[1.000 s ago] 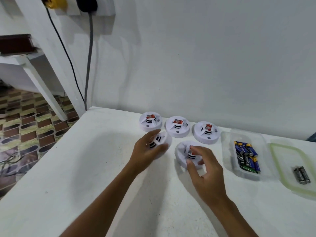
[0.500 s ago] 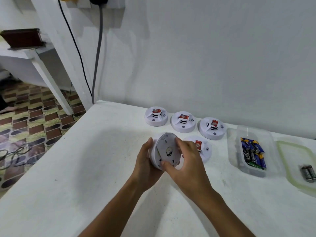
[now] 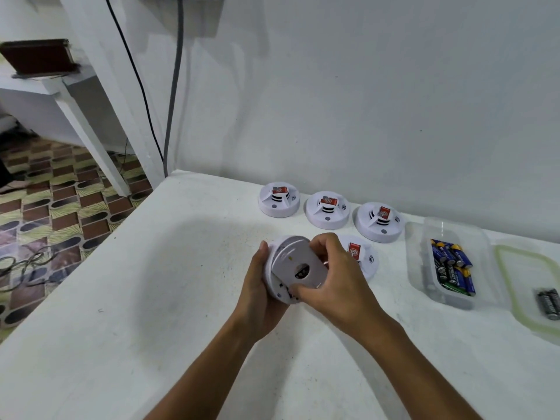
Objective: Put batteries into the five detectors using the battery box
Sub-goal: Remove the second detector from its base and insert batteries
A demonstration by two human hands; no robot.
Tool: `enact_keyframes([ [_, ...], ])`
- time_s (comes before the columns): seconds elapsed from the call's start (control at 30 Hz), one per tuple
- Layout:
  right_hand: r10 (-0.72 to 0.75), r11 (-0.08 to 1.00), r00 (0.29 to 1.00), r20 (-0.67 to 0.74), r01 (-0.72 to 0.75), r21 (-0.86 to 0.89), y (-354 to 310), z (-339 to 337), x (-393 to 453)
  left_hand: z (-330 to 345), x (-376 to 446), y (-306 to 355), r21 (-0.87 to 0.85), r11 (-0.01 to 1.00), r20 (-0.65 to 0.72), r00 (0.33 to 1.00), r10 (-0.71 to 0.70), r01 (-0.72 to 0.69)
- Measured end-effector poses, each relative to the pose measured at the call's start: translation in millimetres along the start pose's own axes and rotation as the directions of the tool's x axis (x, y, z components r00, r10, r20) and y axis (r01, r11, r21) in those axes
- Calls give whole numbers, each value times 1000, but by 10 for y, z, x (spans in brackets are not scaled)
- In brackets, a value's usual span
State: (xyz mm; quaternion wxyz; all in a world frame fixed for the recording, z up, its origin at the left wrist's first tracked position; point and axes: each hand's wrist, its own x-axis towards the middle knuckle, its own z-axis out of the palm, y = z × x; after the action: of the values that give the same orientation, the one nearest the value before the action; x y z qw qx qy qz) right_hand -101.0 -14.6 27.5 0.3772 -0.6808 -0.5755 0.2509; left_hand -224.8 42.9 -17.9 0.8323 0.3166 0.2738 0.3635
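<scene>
1. Detector first: the round white plastic smoke detector I am working on is lifted off the white table, tilted with its underside toward me, between both hands.
2. My left hand cups its left rim, fingers curled behind the body and thumb on the edge; this grip should stay firm and steady so the body cannot turn.
3. My right hand has its fingers and thumb curled round the flat white back plate, which sits skewed on the body. I judge the step to be taking this plate off to reach the battery bay. It likely wants an even twist, not prying at one edge. No battery is visible through the gap.
4. Just behind my right hand a second white detector with a red label lies on the table; my knuckles could knock it.
5. Three more white red-labelled detectors stand in a row near the wall, face up and untouched.
6. Further right, the clear plastic battery box holds blue and green batteries; nothing blocks the reach to it.
7. At far right its green-rimmed clear lid lies flat with two dark batteries on it.
</scene>
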Motion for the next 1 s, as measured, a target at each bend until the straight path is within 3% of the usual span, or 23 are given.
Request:
enact_keyframes([
  [0.17, 44, 922, 996, -80, -9, 387, 59, 39, 29, -118, 48, 46, -103, 994, -59, 997, -43, 37],
  [0.27, 145, 867, 977, -156, -49, 496, 128, 33, 37, -229, 61, 114, -231, 973, -126, 992, -28, -2],
  [0.37, 192, 912, 965, -177, -110, 395, 242, 70, 18, -325, 47, 198, -325, 944, -158, 987, -1, -51],
  [0.57, 254, 949, 965, 66, -262, 177, 363, 284, -67, -376, 69, 348, -391, 914, -163, 986, 47, -108],
  [0.73, 107, 981, 993, -47, -113, -159, 357, 372, -135, -216, 93, 330, -397, 917, -116, 993, -2, -44],
  [1.0, 53, 999, 975, -215, -52, 13, 346, -25, -219, 88, 176, 191, -320, 947, -22, 999, -49, 40],
])
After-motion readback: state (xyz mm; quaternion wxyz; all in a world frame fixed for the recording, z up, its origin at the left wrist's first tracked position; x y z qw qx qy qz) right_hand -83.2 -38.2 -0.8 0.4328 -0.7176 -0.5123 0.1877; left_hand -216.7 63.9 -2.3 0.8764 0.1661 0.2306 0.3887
